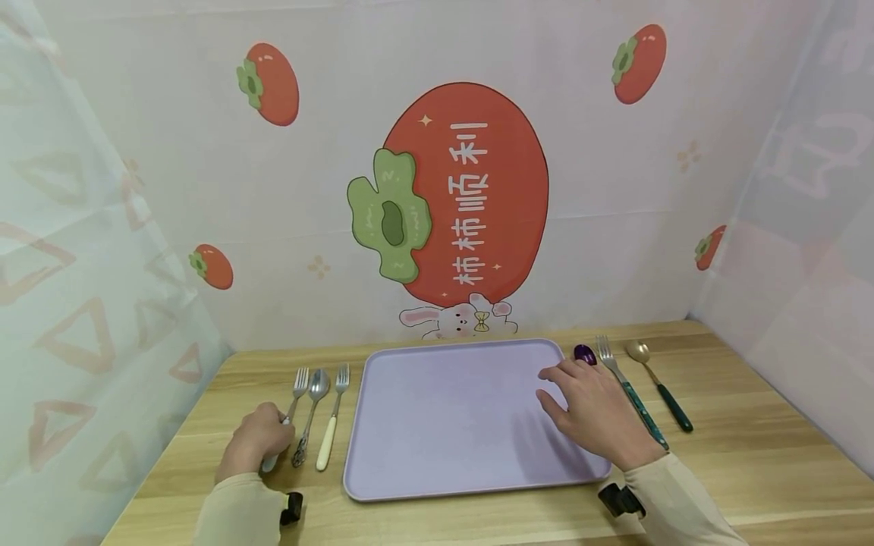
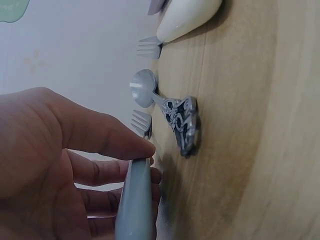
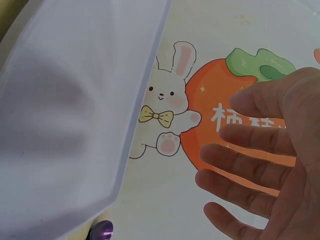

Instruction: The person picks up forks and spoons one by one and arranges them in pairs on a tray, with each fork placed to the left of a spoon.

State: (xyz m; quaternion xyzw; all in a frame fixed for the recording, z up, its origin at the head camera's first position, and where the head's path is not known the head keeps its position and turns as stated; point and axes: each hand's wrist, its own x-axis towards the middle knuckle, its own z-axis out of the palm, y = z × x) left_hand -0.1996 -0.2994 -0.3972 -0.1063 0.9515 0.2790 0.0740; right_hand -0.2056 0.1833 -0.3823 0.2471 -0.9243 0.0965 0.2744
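Note:
At the table's left side, my left hand (image 1: 258, 436) pinches the pale blue-grey handle of a fork (image 2: 134, 205) between thumb and fingers; the fork's tines point to the back. Just right of it lie a silver spoon (image 1: 318, 385) with an ornate handle and a fork (image 1: 326, 444) with a cream handle. My right hand (image 1: 601, 413) hovers over the right edge of the lilac tray (image 1: 451, 425), fingers spread and holding nothing. Behind that hand a purple spoon (image 1: 584, 353) shows only its bowl in the head view.
Right of the tray lie a fork (image 1: 642, 409) with a teal patterned handle and a gold-coloured spoon (image 1: 674, 406) with a dark green handle. A white printed cloth (image 1: 587, 227) hangs behind the wooden table (image 1: 744, 425) and along both sides.

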